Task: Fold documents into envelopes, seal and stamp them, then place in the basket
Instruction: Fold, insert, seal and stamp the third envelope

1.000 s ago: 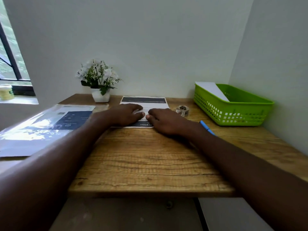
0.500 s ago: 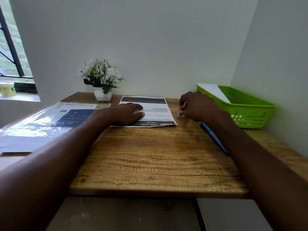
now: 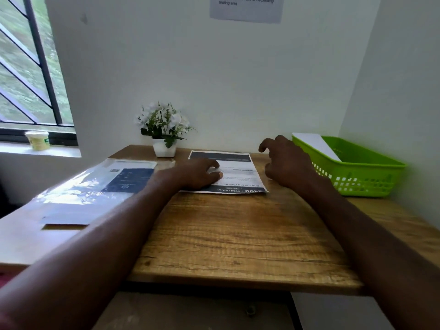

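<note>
A printed document [image 3: 240,172] with dark bands lies flat at the back of the wooden desk [image 3: 228,236]. My left hand [image 3: 197,173] rests on its left half, fingers spread on the paper. My right hand [image 3: 285,163] hovers just right of the sheet with its fingers curled and the index finger raised. The small roll that stood there is hidden behind this hand, and I cannot tell whether the hand holds it. A green plastic basket [image 3: 357,177] stands at the right, with a white envelope [image 3: 314,144] leaning inside.
A clear plastic sleeve holding dark printed sheets [image 3: 107,184] lies on the desk's left side. A white pot of flowers [image 3: 164,148] stands against the back wall. A small tub [image 3: 38,139] sits on the window sill. A paper notice [image 3: 246,8] hangs on the wall.
My right hand left the document, moved right to the small roll and now covers it. The left hand stayed on the sheet. The camera tilted upward.
</note>
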`<state>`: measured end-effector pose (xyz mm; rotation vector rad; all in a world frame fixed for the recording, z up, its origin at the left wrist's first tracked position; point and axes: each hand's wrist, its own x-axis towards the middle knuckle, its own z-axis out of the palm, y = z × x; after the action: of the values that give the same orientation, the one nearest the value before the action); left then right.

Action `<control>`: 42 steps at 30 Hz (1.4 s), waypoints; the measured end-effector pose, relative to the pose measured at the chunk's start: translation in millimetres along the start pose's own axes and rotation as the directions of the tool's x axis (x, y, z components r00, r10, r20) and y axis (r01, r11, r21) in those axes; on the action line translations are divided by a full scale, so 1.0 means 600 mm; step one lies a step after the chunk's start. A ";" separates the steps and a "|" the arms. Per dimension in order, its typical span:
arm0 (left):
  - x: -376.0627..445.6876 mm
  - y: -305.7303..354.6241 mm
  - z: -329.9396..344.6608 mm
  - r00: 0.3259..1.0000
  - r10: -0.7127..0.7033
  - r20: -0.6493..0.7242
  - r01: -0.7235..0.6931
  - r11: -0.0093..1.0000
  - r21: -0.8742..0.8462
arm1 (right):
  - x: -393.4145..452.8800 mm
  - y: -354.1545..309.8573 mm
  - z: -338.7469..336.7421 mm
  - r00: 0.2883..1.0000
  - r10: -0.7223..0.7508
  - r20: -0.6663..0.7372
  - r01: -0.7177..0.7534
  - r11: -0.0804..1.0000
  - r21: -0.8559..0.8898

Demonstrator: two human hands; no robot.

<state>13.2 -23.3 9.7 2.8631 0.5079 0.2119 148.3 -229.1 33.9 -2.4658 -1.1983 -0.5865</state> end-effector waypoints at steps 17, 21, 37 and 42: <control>0.010 -0.022 0.002 0.994 -0.031 -0.107 0.033 0.999 0.014 | -0.019 -0.071 0.039 0.878 -0.404 0.255 0.314 0.890 0.329; -0.001 -0.014 0.008 0.990 -0.042 -0.138 0.039 0.999 -0.025 | -0.032 -0.065 0.035 0.883 -0.434 0.182 0.361 0.873 0.328; 0.008 -0.041 0.016 0.969 -0.083 -0.234 0.089 0.996 0.015 | -0.021 -0.063 0.049 0.910 -0.289 0.297 0.270 0.957 0.104; 0.012 -0.039 0.019 0.945 -0.124 -0.302 0.127 0.992 -0.008 | -0.024 -0.061 0.050 0.925 -0.284 0.253 0.274 0.959 0.072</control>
<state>14.3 -1.8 -6.1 2.8078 0.7477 0.6330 117.7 -203.2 5.3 -2.4140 -1.6666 -0.3107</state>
